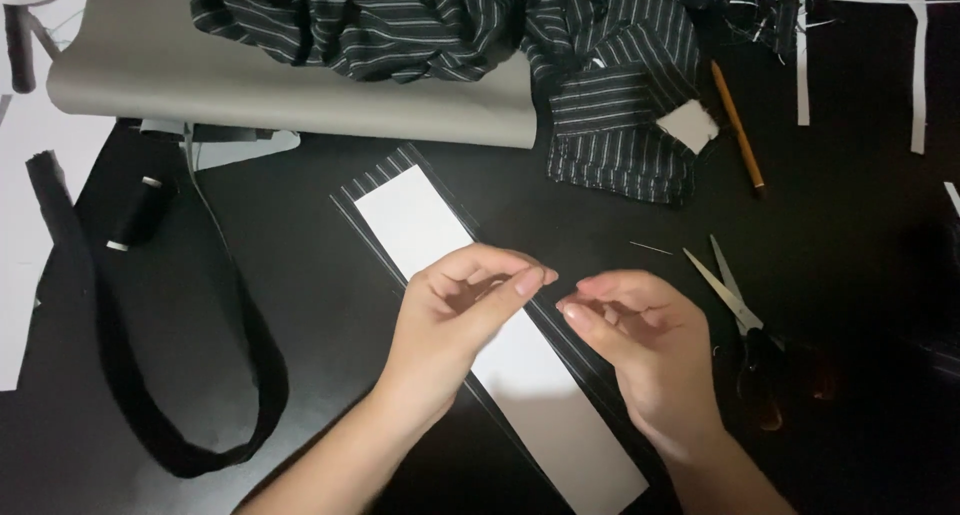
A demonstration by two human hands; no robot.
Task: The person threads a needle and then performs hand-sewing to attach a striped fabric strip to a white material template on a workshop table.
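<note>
Both hands hover over the white strip (500, 360) on the dark surface (320, 305). Left hand (450, 325) grip and right hand (640, 340) grip each pressed together, fingertips nearly meeting; whether they pinch anything, cannot tell. Scissors (740, 320) near right.

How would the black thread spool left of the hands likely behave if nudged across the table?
The black thread spool lies on its side, so it would probably roll. It looks small, likely light. A loose thread end might trail, though none is visible.

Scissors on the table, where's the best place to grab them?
Grab the scissors by the dark handles at the near end, coming from the right hand's side. The open blades point up and left, away from you, so the handles are probably the safest grip.
</note>
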